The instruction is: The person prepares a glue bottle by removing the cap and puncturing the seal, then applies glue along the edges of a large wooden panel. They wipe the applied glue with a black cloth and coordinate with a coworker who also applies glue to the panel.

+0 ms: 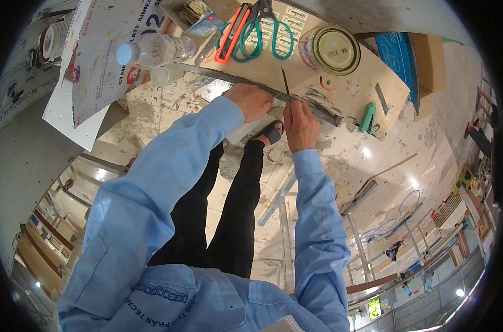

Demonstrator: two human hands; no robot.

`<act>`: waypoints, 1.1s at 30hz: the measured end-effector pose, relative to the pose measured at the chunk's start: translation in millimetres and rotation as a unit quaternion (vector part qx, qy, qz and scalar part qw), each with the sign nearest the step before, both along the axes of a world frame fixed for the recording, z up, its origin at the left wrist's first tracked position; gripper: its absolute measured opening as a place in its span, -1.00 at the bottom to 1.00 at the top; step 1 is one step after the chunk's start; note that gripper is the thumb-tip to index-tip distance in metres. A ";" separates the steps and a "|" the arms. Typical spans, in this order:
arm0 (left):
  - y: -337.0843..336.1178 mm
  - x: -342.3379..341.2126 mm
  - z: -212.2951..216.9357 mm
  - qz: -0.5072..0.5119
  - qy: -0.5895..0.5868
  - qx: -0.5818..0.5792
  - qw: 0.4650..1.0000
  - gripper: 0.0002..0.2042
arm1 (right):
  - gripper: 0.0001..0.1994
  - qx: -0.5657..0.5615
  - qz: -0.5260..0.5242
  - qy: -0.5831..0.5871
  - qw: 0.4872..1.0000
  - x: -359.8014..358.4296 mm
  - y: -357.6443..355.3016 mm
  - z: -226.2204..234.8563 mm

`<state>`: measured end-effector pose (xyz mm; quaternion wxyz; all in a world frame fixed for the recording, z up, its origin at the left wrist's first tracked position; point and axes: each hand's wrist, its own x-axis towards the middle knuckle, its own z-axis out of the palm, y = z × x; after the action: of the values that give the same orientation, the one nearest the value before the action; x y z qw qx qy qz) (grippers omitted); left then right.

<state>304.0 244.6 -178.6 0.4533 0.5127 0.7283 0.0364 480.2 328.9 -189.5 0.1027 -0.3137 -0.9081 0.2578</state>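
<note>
My left hand (pixel 252 100) presses down on a long dark metal straightedge (pixel 318 109) that lies along the near edge of a plywood board (pixel 340 88). A white sheet (pixel 241 133) sticks out beneath that hand. Just right of it, my right hand (pixel 300 124) is closed on a thin dark pointed tool (pixel 285 81), whose tip points away from me and crosses the straightedge onto the board. The two hands are close together without touching. Both sleeves are light blue.
On the board lie teal-handled scissors (pixel 262 34), an orange utility knife (pixel 232 33), a tin with a gold lid (pixel 333 50) and a green clip-like tool (pixel 367 117). A clear plastic bottle (pixel 154 51), a tape roll (pixel 54 39) and a large printed sheet (pixel 93 72) sit at the left.
</note>
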 end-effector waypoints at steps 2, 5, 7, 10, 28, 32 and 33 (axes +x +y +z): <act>1.6 -0.4 1.0 -0.006 0.003 -0.010 1.000 -0.63 | -0.83 0.003 0.003 0.004 1.000 -1.1 1.0 0.3; 3.3 -0.9 2.0 -0.011 0.007 -0.015 1.000 -0.63 | -0.84 -0.002 0.006 -0.001 1.000 -2.1 2.2 -0.7; 3.4 -1.2 1.9 -0.014 0.014 -0.016 1.000 -0.63 | -0.85 0.000 0.008 -0.003 1.000 -2.7 2.9 -2.4; 1.9 -1.7 0.8 -0.012 0.012 -0.017 1.000 -0.63 | -0.87 0.012 0.014 -0.007 1.000 -3.6 2.8 -4.9; -36.4 -29.4 21.4 0.052 -0.016 0.024 0.998 -0.67 | -0.91 0.016 0.022 -0.039 0.999 6.5 2.0 -1.6; -55.6 -18.7 44.1 0.094 -0.017 0.174 0.980 -0.69 | -0.89 -0.033 -0.034 -0.054 0.997 0.5 6.2 16.6; -58.7 -15.6 52.5 0.107 -0.015 0.203 0.973 -0.70 | -0.89 -0.035 -0.044 -0.069 0.996 -4.2 9.5 19.9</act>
<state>288.4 185.9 -126.1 0.3442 0.5120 0.7497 0.2394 475.9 338.4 -169.6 0.0403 -0.3737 -0.8887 0.2625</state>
